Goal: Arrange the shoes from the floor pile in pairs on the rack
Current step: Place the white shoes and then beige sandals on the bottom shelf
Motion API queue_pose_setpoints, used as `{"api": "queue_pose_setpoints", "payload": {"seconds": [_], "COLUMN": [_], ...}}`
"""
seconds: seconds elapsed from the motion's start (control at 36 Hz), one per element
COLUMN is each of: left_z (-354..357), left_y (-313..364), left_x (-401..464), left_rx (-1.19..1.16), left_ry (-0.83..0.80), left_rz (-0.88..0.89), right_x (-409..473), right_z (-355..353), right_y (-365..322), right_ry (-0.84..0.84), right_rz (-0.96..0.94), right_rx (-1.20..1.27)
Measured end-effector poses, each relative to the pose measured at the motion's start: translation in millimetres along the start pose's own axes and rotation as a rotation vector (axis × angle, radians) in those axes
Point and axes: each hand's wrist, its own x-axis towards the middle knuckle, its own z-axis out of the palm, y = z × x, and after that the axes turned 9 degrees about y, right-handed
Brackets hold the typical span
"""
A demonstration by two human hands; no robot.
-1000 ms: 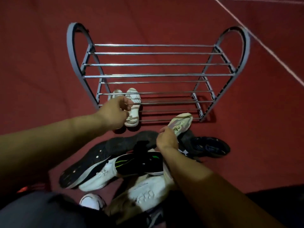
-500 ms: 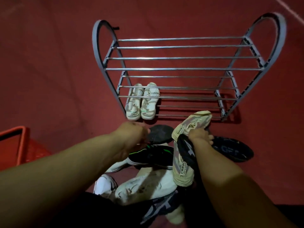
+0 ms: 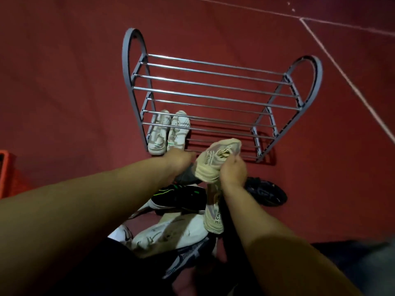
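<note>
A grey metal shoe rack point(image 3: 215, 97) stands on the red floor. One white pair of shoes point(image 3: 168, 133) sits on its bottom tier at the left. My right hand point(image 3: 233, 170) grips a beige shoe point(image 3: 213, 161), lifted just in front of the rack. A second beige shoe point(image 3: 213, 218) hangs below my right wrist. My left hand point(image 3: 177, 160) reaches down beside the beige shoe, over a dark grey shoe point(image 3: 187, 177); its fingers are hidden. The floor pile holds a black shoe with green stripes point(image 3: 181, 195), a white sneaker point(image 3: 171, 233) and a black shoe point(image 3: 267, 192).
An orange crate point(image 3: 8, 174) stands at the left edge. A navy and white shoe point(image 3: 188, 255) lies at the near end of the pile. White floor lines point(image 3: 342, 71) run past the rack on the right.
My left hand left the white pair on the rack and came down to the pile. My right hand lifted the beige shoe toward the rack. The view shifted.
</note>
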Motion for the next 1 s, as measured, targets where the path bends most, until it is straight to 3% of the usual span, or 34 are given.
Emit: {"api": "queue_pose_setpoints", "payload": {"seconds": [0.11,0.33,0.47,0.61,0.78,1.0], "left_z": [0.4,-15.8,-24.1,-25.3,-16.5,-8.8], "left_y": [-26.6,-60.1,-76.7,-76.8,-83.3,-102.7], "left_x": [11.4,29.0,41.0,49.0,47.7,43.6], "left_rx": [-0.060,0.139,0.207,0.080,0.093,0.078], "left_ry": [-0.092,-0.086,-0.022,-0.004,0.015,-0.054], "left_rz": [-0.164,-0.170,-0.225,-0.267,-0.229,-0.318], "right_x": [-57.2,-98.3,-82.0,-69.4,-60.0,-61.2], "right_z": [5.6,15.5,31.3,11.3,15.7,32.2], "right_y": [6.0,54.2,92.8,101.5,105.9,131.0], "right_ry": [-0.010,-0.189,0.005,0.115,0.015,-0.183], "right_rz": [0.033,0.243,0.506,0.773,0.780,0.814], "right_rx": [0.176,0.226,0.132,0.042,0.097,0.118]}}
